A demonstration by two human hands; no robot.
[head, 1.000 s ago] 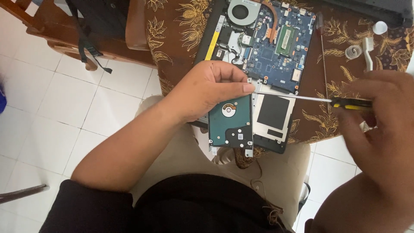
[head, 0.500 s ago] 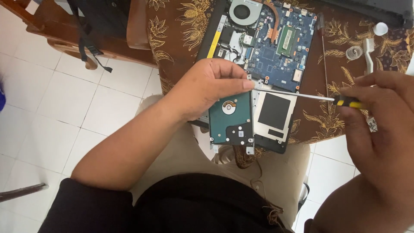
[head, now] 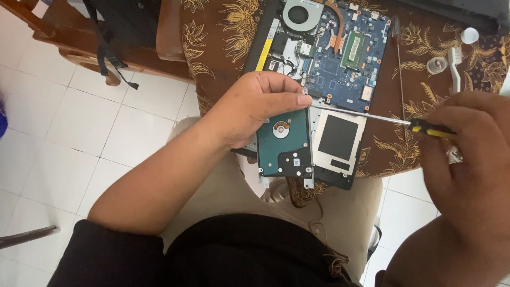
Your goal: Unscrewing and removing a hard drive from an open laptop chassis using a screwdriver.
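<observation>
Head view looks straight down: the left hand (head: pixel 255 109) curls over the top left corner of a hard drive (head: pixel 284 146), thumb and fingertips pinching its upper edge. That drive lies just below the hand, green board up, on the near edge of an opened laptop (head: pixel 329 58). The right hand (head: pixel 467 159) grips a yellow-handled screwdriver (head: pixel 382 118), whose tip meets the drive's top right corner beside the left fingertips. Both rest over a brown patterned desk (head: pixel 223 26).
</observation>
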